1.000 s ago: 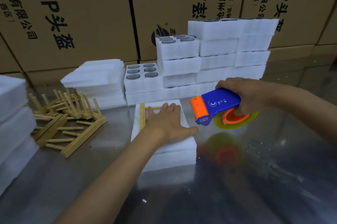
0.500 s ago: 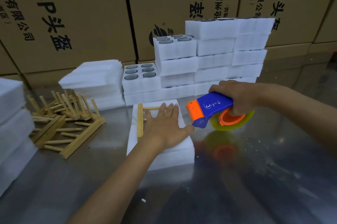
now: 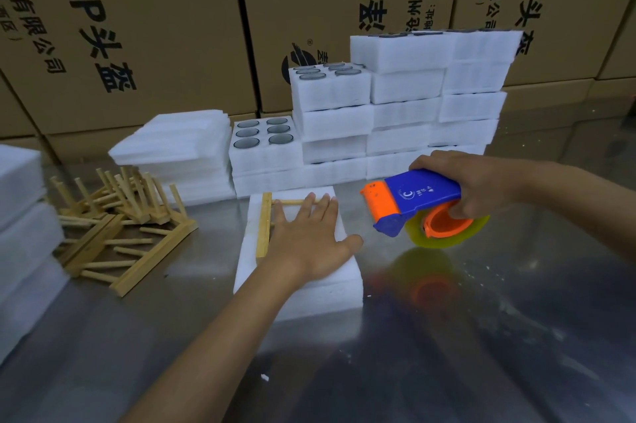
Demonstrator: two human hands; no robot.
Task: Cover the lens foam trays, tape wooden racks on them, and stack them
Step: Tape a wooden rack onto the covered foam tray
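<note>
Left hand [image 3: 309, 243]: flat, fingers straight, pressing the wooden rack [image 3: 264, 224] onto the covered foam tray [image 3: 299, 288] beneath its palm.
Right hand [image 3: 471, 181]: curled round the tape dispenser [image 3: 413, 205], held above the desk [image 3: 481, 336] just right of the left thumb.
Handling: foam likely light, soft, easily dented; rack stiff, thin. Hold the tray by its sides.
Spare racks [image 3: 117, 233]: heaped left of the left hand.

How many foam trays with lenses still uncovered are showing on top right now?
2 clearly: a six-lens tray beside the foam sheet pile, and a higher tray right of it. The tallest stack's top may hold more; too edge-on to tell.
</note>
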